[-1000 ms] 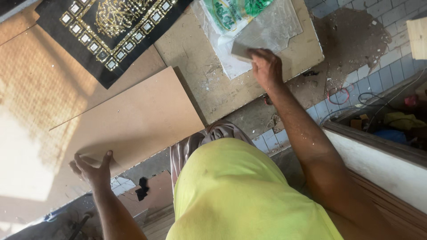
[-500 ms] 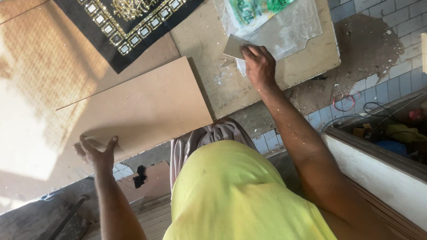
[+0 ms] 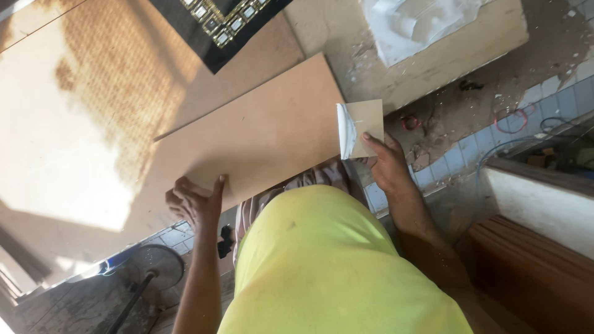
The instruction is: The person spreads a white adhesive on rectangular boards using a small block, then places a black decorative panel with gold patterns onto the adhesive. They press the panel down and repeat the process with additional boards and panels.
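Two hands work at one brown fibreboard panel (image 3: 247,145). Left hand (image 3: 195,201) grips the panel's near edge, fingers curled under, thumb on top. Right hand (image 3: 387,162) pinches a small square card (image 3: 361,127), smeared with white glue, at the panel's right end. Beyond the panel lies a black gold-patterned frame (image 3: 226,21).

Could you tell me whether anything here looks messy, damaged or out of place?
Yes. The small card in the right hand has a white smear along its left edge. White paste also covers the plastic sheet on the far board, and the tiled floor beside it is stained, with red rubber bands scattered about.
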